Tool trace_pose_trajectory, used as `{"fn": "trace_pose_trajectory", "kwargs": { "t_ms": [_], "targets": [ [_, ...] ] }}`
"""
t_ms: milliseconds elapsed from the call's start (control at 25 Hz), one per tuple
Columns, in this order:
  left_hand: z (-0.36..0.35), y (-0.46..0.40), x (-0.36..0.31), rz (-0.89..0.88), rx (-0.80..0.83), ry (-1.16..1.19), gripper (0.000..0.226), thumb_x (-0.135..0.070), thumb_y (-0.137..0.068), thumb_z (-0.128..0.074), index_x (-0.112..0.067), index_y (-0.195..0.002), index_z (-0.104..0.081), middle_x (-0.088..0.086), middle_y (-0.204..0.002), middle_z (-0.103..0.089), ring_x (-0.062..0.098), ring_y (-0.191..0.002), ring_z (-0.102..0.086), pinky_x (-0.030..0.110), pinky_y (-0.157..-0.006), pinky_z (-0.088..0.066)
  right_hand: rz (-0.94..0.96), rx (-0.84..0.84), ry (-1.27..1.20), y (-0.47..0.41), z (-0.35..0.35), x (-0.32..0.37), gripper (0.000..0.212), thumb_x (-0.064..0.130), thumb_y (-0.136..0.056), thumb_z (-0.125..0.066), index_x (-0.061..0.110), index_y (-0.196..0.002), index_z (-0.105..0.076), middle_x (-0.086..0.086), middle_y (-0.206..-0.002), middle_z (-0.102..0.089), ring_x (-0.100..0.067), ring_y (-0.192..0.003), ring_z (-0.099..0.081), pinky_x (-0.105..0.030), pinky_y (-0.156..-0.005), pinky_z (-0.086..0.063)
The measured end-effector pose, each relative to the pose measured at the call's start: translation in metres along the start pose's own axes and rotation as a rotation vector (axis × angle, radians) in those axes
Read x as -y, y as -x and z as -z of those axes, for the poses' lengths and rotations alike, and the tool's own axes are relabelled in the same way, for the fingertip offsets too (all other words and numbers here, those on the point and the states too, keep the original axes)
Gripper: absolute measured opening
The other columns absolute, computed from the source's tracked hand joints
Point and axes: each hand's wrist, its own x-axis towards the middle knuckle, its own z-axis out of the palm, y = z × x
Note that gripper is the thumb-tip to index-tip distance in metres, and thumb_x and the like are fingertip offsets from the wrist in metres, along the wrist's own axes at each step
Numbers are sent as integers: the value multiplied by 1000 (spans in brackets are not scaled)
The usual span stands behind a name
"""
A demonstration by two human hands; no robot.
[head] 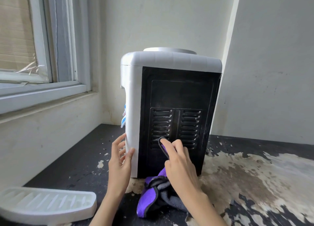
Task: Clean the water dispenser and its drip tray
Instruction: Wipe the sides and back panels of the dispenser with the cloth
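A white water dispenser (171, 96) stands on the dark table with its black vented back panel turned toward me and its blue taps facing left. My left hand (120, 159) rests flat on the dispenser's lower white side edge, fingers spread. My right hand (178, 161) holds a purple and grey cloth (158, 197), with one finger pressing a fold of it against the lower vent slots. The rest of the cloth hangs down onto the table. The white slotted drip tray (45, 203) lies apart at the lower left of the table.
The dark table (71, 163) has a worn, peeling top with pale patches at the right. A window with a white frame (51, 83) is at the left. White walls close in behind the dispenser.
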Motion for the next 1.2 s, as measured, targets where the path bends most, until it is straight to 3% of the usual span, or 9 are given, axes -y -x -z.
{"fn": "trace_pose_trajectory", "kwargs": {
  "t_ms": [120,240,400,520,720,840,960,1120,1200],
  "targets": [
    [0,0,1,-5,4,6,40,-13,-93,-55,-43,-118,-46,-12,-111,-61,0,-99,-60,16,-83,-47,8,74,-151,-2,-3,11,62,-2,-89,-42,31,-141,-36,11,-111,-36,-10,-96,-40,-18,-65,-43],
    [2,-1,2,-1,11,6,40,-14,-92,-55,-44,-118,-46,-12,-113,-61,1,-100,-60,13,-81,-47,-23,97,-262,-5,-3,10,60,-2,-89,-43,32,-138,-41,17,-106,-32,-5,-98,-40,-14,-68,-43],
    [3,-2,1,-11,13,2,40,-10,-92,-56,-41,-116,-47,-10,-111,-62,1,-101,-59,7,-77,-45,42,-78,122,-6,12,-2,56,-2,-66,-66,27,-114,-61,5,-87,-47,-16,-66,-47,-27,-53,-34],
    [3,-4,3,0,8,16,40,-12,-92,-56,-41,-118,-48,-9,-111,-62,9,-103,-60,14,-80,-48,10,-184,238,-1,9,-5,57,-3,-55,-73,21,-107,-66,1,-80,-51,-17,-56,-43,-30,-52,-26],
    [2,-1,2,4,5,23,40,-14,-92,-56,-44,-117,-47,-14,-109,-62,9,-104,-60,13,-80,-48,-115,-5,-178,-11,1,11,51,-5,-83,-46,26,-123,-55,8,-103,-44,-14,-87,-47,-33,-76,-42],
    [2,-1,1,12,16,20,39,-17,-92,-56,-45,-117,-46,-14,-109,-62,8,-103,-60,9,-77,-47,-50,69,-299,-13,-6,12,57,-8,-85,-41,29,-127,-53,14,-103,-41,-11,-94,-47,-34,-85,-44],
    [4,-1,1,18,21,19,38,-18,-91,-56,-43,-119,-47,-13,-111,-61,6,-103,-59,8,-78,-46,-7,162,-393,-7,-6,-8,61,-13,-80,-40,34,-114,-61,18,-98,-45,-11,-98,-47,-33,-89,-42],
    [3,0,1,10,21,18,38,-17,-91,-56,-43,-118,-47,-14,-114,-60,0,-104,-58,12,-82,-45,-48,-90,-388,2,-9,-35,63,-17,-74,-40,29,-109,-67,18,-92,-44,-16,-89,-50,-18,-83,-40],
    [3,1,2,14,19,32,39,-16,-91,-57,-42,-118,-48,-13,-113,-62,3,-102,-60,18,-85,-46,12,-227,-240,3,-7,-35,62,-15,-72,-48,28,-112,-65,16,-91,-41,-17,-77,-48,-25,-73,-44]
  ]
}}
